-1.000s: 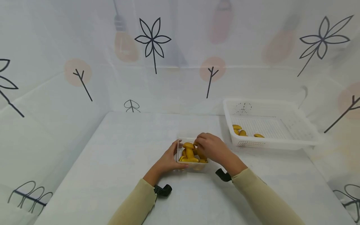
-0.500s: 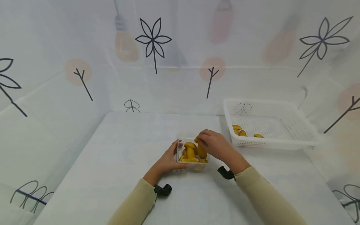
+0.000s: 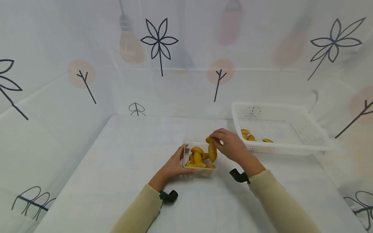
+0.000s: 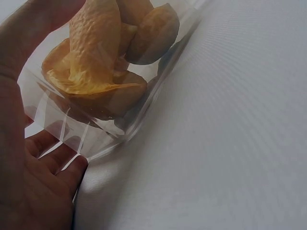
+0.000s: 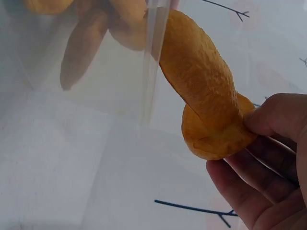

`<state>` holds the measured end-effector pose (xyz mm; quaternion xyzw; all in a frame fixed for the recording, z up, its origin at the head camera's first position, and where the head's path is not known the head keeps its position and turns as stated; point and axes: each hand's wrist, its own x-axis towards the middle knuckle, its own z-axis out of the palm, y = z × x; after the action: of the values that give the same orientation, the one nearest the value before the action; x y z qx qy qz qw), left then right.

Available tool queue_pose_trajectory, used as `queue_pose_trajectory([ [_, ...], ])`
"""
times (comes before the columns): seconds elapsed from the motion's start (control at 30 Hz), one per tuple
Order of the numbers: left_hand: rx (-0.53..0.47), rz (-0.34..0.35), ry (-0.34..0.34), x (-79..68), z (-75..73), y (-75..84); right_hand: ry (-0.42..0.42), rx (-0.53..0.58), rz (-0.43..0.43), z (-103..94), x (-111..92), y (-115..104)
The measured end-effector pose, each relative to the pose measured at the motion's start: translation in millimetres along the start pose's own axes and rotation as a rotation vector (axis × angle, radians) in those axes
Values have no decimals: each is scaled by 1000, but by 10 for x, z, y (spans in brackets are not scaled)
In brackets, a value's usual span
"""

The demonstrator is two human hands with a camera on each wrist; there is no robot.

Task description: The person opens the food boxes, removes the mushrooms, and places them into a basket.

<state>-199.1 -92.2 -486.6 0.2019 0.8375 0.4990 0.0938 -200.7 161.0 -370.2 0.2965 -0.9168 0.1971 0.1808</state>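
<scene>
A clear plastic box (image 3: 204,173) stands on the white table, with several yellow-brown mushrooms (image 3: 197,157) inside. My left hand (image 3: 173,166) grips it from the left side, thumb along the near wall and fingers behind. Between thumb and fingers, my right hand (image 3: 231,146) pinches one mushroom (image 5: 199,76) at its cap. Its thick stem points down over the box's right edge in the head view. In the right wrist view that stem overlaps the box wall (image 5: 152,62); whether they touch I cannot tell. The left wrist view has more mushrooms (image 4: 96,48) behind the clear wall.
A white perforated basket (image 3: 285,148) stands at the back right, with several mushrooms (image 3: 251,138) in its near left corner. White cloth with printed plants (image 3: 158,40) surrounds the table (image 3: 116,181). A dark wrist camera (image 3: 239,175) sits under the right wrist.
My right hand has drawn a mushroom up out of the box and moved slightly right and away from me. The left hand and the box have stayed in place.
</scene>
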Motion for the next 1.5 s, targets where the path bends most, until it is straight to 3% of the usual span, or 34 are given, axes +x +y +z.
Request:
queue_pose_trajectory([
  [0.4,7,5,4,1,5,-14,10,47,96,-162,-27,172],
  [0.6,18,21,6,8,14,-6,73,112,99,-243,-39,305],
  [0.8,12,8,4,0,10,24,114,109,126,-336,-58,459],
  [1.5,12,9,4,-4,11,41,101,104,465,-682,-193,980],
])
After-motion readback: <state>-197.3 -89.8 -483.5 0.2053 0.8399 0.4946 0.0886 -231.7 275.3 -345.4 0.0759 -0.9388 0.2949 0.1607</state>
